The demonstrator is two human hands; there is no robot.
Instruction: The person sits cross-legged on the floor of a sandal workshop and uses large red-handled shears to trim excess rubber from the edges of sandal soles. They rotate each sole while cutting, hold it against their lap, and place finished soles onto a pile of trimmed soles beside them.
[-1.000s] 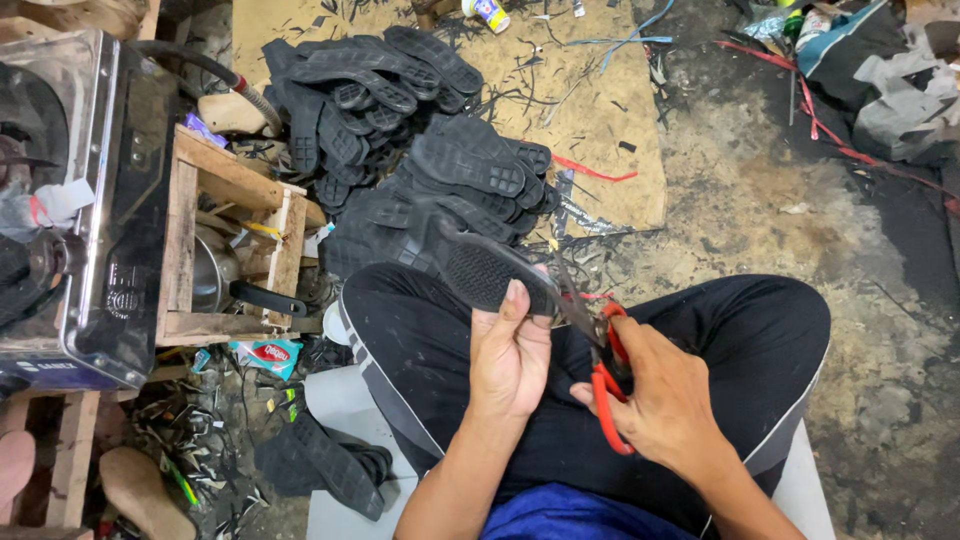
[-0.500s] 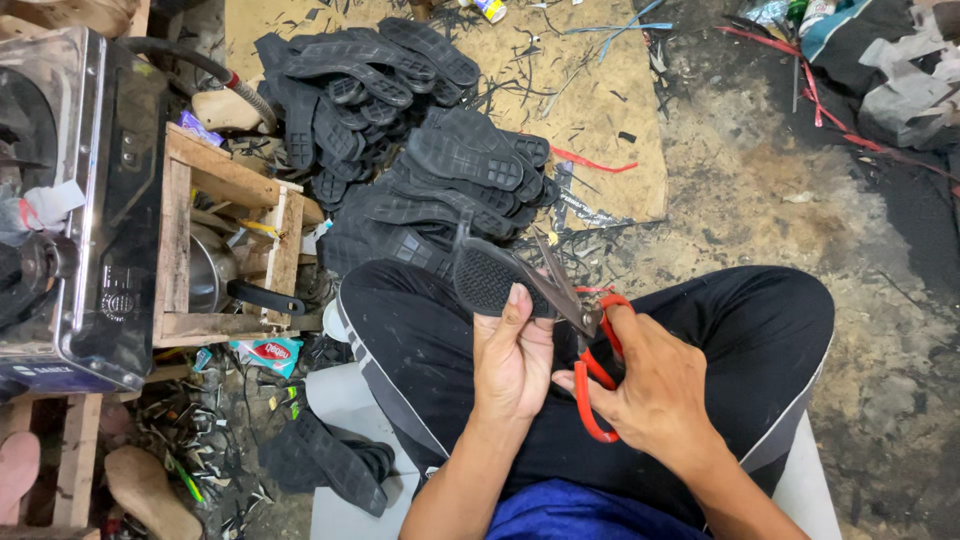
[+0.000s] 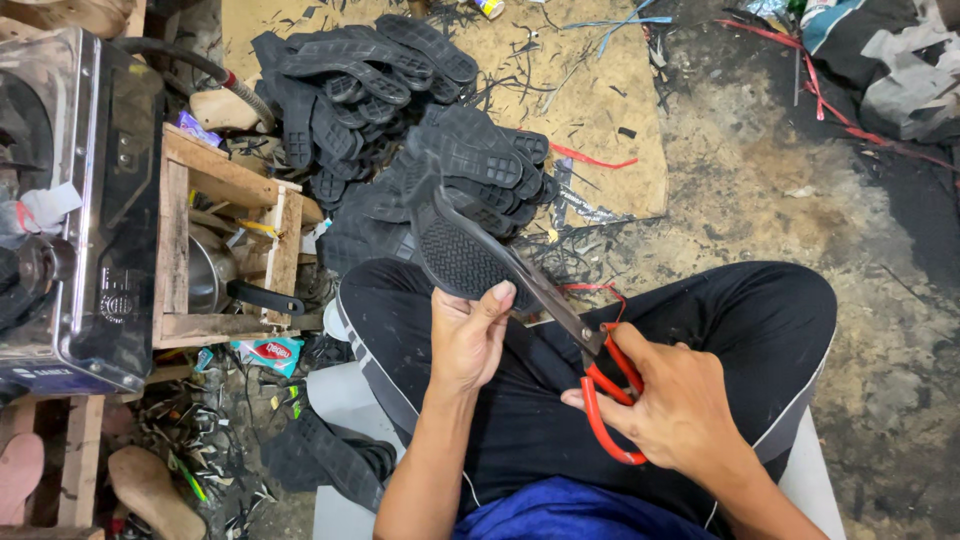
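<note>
My left hand (image 3: 470, 335) grips a black rubber shoe sole (image 3: 455, 250) with a dotted tread, held over my lap. Red-handled scissors (image 3: 600, 385) are in my right hand (image 3: 670, 400), fingers through the loops. The blades run up along the right edge of the sole. I sit cross-legged in black trousers (image 3: 740, 320).
A heap of black rubber soles (image 3: 400, 110) lies ahead on a brown board (image 3: 600, 110) strewn with black trimmings. At left stand a wooden crate (image 3: 225, 240) holding a metal pot and a metal machine (image 3: 75, 200). Scraps and fabric litter the dirt floor at right.
The sole and scissors have shifted slightly left and down in my hands, with the blades now running along the sole's right edge.
</note>
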